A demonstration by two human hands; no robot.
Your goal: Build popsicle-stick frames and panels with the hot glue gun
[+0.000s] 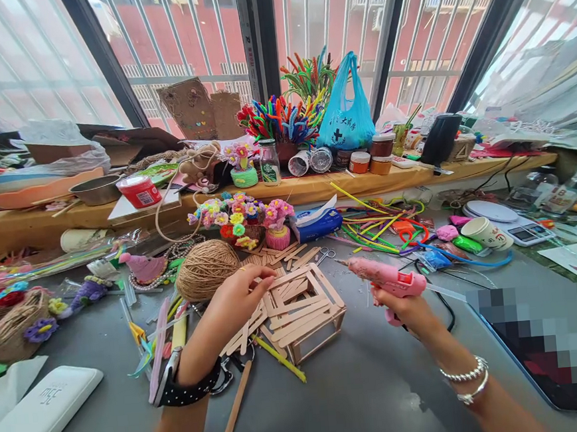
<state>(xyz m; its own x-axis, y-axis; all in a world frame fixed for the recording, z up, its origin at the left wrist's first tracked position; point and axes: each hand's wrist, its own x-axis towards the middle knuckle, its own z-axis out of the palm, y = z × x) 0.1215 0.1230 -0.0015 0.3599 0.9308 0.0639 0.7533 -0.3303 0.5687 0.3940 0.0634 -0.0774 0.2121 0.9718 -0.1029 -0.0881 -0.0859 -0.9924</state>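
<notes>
My right hand (406, 308) grips a pink hot glue gun (386, 276), its nozzle pointing left, a little to the right of a box-like frame of wooden craft sticks (303, 308) on the grey table (372, 389). My left hand (238, 300) reaches over loose craft sticks (245, 332) at the frame's left side, fingertips pinched at a stick near the frame's top left corner. A ball of jute twine (205, 269) lies just behind that hand. I wear a dark wristband on the left wrist and silver bracelets on the right.
Pipe-cleaner flowers in pots (249, 219), a tissue pack (316, 224), small scissors (325, 255), loose pipe cleaners (379, 225), a paper cup (484, 232) and a scale (511, 222) crowd the back. A white case (39, 412) lies front left, a tablet (543, 349) front right. A cluttered wooden sill (316, 186) runs behind.
</notes>
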